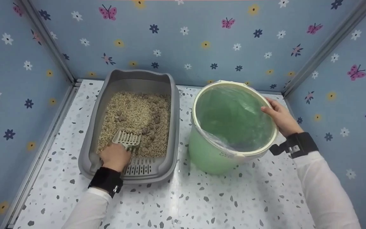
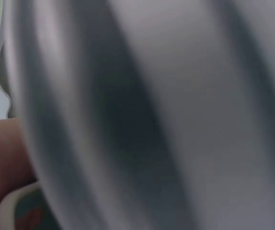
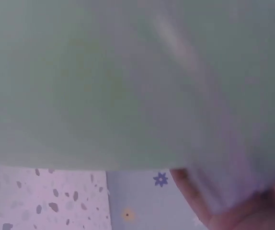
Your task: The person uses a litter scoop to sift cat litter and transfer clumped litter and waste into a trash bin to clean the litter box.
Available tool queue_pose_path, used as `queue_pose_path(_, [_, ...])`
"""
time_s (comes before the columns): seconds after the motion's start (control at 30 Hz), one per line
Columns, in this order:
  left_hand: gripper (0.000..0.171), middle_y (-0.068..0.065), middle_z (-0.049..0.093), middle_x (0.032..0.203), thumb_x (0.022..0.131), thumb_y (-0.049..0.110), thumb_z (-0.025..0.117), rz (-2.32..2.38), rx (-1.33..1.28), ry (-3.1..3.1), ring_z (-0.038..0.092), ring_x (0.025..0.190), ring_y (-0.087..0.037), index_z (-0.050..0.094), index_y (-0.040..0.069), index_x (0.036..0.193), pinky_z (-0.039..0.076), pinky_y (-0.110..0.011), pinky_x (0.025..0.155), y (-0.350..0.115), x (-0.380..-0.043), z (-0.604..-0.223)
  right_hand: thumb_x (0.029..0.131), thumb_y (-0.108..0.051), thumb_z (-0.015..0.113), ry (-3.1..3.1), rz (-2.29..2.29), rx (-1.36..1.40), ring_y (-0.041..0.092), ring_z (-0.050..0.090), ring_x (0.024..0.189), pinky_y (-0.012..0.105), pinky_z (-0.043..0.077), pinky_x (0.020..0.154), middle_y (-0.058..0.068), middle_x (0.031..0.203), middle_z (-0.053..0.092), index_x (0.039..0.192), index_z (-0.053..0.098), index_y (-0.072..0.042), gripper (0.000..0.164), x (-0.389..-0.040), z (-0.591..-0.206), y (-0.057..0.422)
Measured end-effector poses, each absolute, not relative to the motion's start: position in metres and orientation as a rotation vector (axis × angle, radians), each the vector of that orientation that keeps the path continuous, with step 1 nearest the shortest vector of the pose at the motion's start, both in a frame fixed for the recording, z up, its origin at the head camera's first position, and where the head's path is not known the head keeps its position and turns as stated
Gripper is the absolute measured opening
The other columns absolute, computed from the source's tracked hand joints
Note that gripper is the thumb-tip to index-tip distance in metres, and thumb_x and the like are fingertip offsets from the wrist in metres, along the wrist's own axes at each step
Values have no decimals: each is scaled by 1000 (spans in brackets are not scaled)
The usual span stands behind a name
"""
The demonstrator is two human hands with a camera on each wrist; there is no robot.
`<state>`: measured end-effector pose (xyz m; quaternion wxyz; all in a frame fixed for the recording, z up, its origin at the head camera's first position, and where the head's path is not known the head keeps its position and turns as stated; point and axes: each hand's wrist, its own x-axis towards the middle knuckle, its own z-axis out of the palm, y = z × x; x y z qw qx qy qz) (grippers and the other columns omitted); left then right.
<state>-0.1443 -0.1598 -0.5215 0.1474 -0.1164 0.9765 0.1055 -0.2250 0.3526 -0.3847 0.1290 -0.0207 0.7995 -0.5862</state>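
My left hand (image 1: 115, 156) grips the handle of a slotted litter scoop (image 1: 127, 139) over the near end of a grey litter box (image 1: 175, 127). Tan pellet litter (image 1: 132, 111) with darker clumps fills the box, and the scoop's head lies at the litter's surface. On the right, my right hand (image 1: 280, 116) holds the rim of a green bin (image 1: 210, 159) lined with a clear plastic bag (image 1: 230, 117). Its thumb is over the rim, the fingers outside. The left wrist view is mostly the blurred box wall (image 2: 185, 96); the bin's side (image 3: 80, 96) dominates the right wrist view.
Box and bin stand side by side on a white speckled floor (image 1: 202, 203). Blue flowered panels (image 1: 183, 38) rise behind them and on both sides, joined by grey metal strips. The bin's raised rim stands right of the box.
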Motion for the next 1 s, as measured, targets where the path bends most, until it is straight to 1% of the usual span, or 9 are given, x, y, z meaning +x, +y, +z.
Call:
queue_pose_path(0.07, [48, -34, 59, 99, 91, 34, 54, 310, -345, 2811, 58, 92, -47, 62, -12, 99, 48, -60, 74, -161, -146, -523, 100, -23, 47, 2394, -1627, -51, 21, 52, 113, 27, 50, 89, 20, 148, 27, 151, 12, -10, 64, -226, -385, 348])
queue_pose_path(0.13, [42, -34, 60, 96, 90, 29, 54, 330, -351, 2813, 59, 89, -46, 63, -12, 96, 49, -59, 71, -162, -147, -524, 100, -17, 45, 2445, -1582, -44, 24, 50, 116, 29, 50, 91, 19, 148, 28, 151, 12, -11, 62, -226, -386, 344])
queue_pose_path(0.27, [35, -34, 61, 93, 88, 20, 52, 383, -361, 2810, 61, 82, -45, 64, -12, 94, 50, -55, 62, -165, -147, -522, 97, -4, 43, 2481, -1586, -49, 31, 46, 120, 35, 48, 95, 20, 148, 29, 151, 14, -9, 62, -226, -388, 340])
queue_pose_path(0.37, [32, -32, 62, 89, 87, 18, 52, 394, -368, 2796, 63, 75, -40, 65, -11, 91, 50, -50, 57, -167, -146, -517, 95, -2, 45, 2482, -1609, -42, 29, 48, 118, 35, 49, 94, 21, 147, 29, 151, 14, -8, 64, -225, -389, 339])
queue_pose_path(0.47, [31, -31, 64, 87, 89, 17, 51, 352, -357, 2796, 64, 73, -38, 64, -11, 92, 50, -47, 55, -168, -146, -511, 94, -1, 46, 2489, -1619, -30, 24, 52, 112, 34, 51, 90, 22, 146, 31, 150, 15, -8, 65, -225, -389, 340])
queue_pose_path(0.67, [28, -30, 65, 83, 93, 10, 45, 277, -290, 2850, 65, 72, -38, 64, -11, 90, 52, -48, 57, -172, -142, -497, 93, -2, 48, 2513, -1618, -26, 21, 54, 107, 31, 53, 85, 23, 143, 34, 150, 17, -7, 65, -223, -390, 343])
queue_pose_path(0.8, [28, -28, 65, 79, 93, 13, 51, 236, -182, 2900, 64, 68, -37, 64, -10, 83, 52, -49, 55, -181, -141, -489, 94, -3, 49, 2538, -1594, -21, 24, 53, 110, 29, 52, 85, 22, 144, 34, 150, 17, -7, 64, -223, -390, 344])
queue_pose_path(0.9, [31, -24, 63, 71, 89, 20, 61, 203, -72, 2933, 62, 61, -35, 61, -8, 77, 51, -46, 51, -191, -142, -481, 93, -3, 49, 2536, -1590, -13, 27, 52, 113, 30, 52, 87, 22, 144, 34, 150, 18, -7, 64, -224, -391, 343])
queue_pose_path(1.0, [31, -22, 62, 68, 85, 22, 67, 181, 33, 2937, 61, 59, -34, 61, -7, 75, 50, -45, 49, -201, -146, -472, 93, -3, 49, 2534, -1584, -4, 29, 51, 115, 31, 51, 88, 22, 145, 33, 150, 17, -8, 65, -225, -391, 342])
